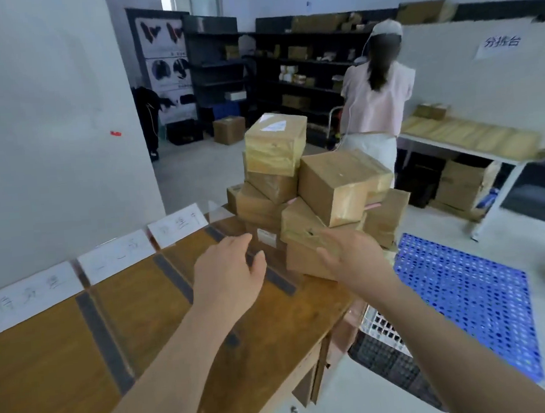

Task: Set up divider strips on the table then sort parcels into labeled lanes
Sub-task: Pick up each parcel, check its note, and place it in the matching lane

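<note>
Hands (227, 269) (351, 255) open beside stacked parcels (312, 186).

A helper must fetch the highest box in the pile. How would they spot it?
Find the wooden table with grey strips; brown boxes are piled at its far end. The top box alone bears a white label on its upper face.
</note>
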`<control>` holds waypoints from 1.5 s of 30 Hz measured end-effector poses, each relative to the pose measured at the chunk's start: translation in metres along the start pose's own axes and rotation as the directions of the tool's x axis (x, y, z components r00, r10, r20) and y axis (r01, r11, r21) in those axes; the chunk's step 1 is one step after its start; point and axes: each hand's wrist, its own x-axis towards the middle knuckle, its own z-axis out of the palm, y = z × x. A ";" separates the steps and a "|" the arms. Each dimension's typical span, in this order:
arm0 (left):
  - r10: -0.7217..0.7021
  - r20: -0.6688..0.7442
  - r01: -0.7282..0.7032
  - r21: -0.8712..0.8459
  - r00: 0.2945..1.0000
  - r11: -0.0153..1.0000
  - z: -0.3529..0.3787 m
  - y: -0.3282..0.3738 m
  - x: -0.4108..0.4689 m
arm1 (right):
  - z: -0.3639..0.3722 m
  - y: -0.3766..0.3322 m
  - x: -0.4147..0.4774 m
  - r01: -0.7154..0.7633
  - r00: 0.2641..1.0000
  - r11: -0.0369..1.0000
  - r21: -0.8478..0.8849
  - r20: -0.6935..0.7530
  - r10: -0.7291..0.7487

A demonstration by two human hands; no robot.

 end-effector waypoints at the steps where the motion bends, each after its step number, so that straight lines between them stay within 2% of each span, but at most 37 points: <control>1: 0.008 0.001 -0.008 0.003 1.000 1.000 0.005 0.012 0.009 | -0.005 0.014 0.007 -0.024 1.000 1.000 0.007 0.007 0.024; 8: 0.043 0.018 -0.042 -0.054 0.999 0.998 0.037 0.073 0.098 | -0.025 0.097 0.089 -0.243 0.968 0.948 0.207 -0.016 0.252; 13: 0.052 0.090 -0.040 -0.129 0.995 0.991 0.068 0.104 0.168 | -0.020 0.137 0.149 -0.274 0.957 0.932 0.237 -0.031 0.289; 18: -0.015 0.262 0.097 -0.302 0.965 0.948 0.096 0.131 0.217 | -0.010 0.157 0.190 -0.276 0.960 0.899 0.339 0.042 0.278; 21: -0.077 0.357 0.238 -0.434 0.931 0.869 0.108 0.139 0.229 | -0.005 0.163 0.200 -0.269 0.961 0.826 0.496 0.083 0.263; 27: -0.205 0.377 0.398 -0.554 0.903 0.732 0.116 0.145 0.224 | -0.001 0.177 0.200 -0.317 0.946 0.581 0.749 0.206 0.251; 33: -0.390 0.398 0.557 -0.597 0.830 0.577 0.115 0.161 0.201 | -0.005 0.185 0.190 -0.233 0.971 0.536 0.812 0.223 0.085; 35: -0.448 0.389 0.592 -0.586 0.805 0.554 0.116 0.167 0.193 | -0.007 0.187 0.188 -0.231 0.968 0.492 0.839 0.251 0.025; 37: -0.489 0.370 0.600 -0.630 0.790 0.493 0.118 0.170 0.182 | -0.010 0.192 0.186 -0.230 0.964 0.498 0.836 0.265 0.001; 40: -0.490 0.357 0.534 -0.796 0.795 0.286 0.120 0.170 0.161 | -0.013 0.201 0.183 -0.199 0.973 0.573 0.795 0.231 0.018; 42: -0.442 0.361 0.473 -0.864 0.821 0.171 0.118 0.171 0.145 | -0.014 0.208 0.179 -0.220 0.963 0.546 0.808 0.271 -0.013; 45: -0.345 0.346 0.400 -0.911 0.873 0.098 0.119 0.173 0.122 | -0.017 0.212 0.176 -0.353 0.896 0.422 0.835 0.431 -0.102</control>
